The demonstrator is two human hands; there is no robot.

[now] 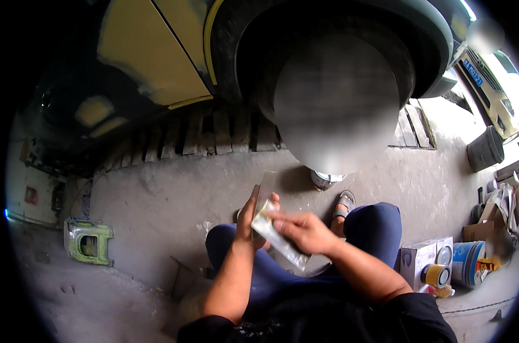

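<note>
A glossy, crinkled finish, apparently of clear plastic film, is shown by the packet (281, 244); a smooth face is presented by the thin strip (267, 187) (its material cannot be told); a matt, chalky skin is borne by the car body (151, 51); rough wood is seen in the slats (223, 132); matt, concrete-like roughness is shown by the floor (173, 183); scuffed plastic is suggested by the stool (103, 247), matt cloth by the trousers (374, 231).

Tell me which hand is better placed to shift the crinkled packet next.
Right, likely: the right hand grips the packet from above, while the left hand is occupied with the flat plate.
</note>
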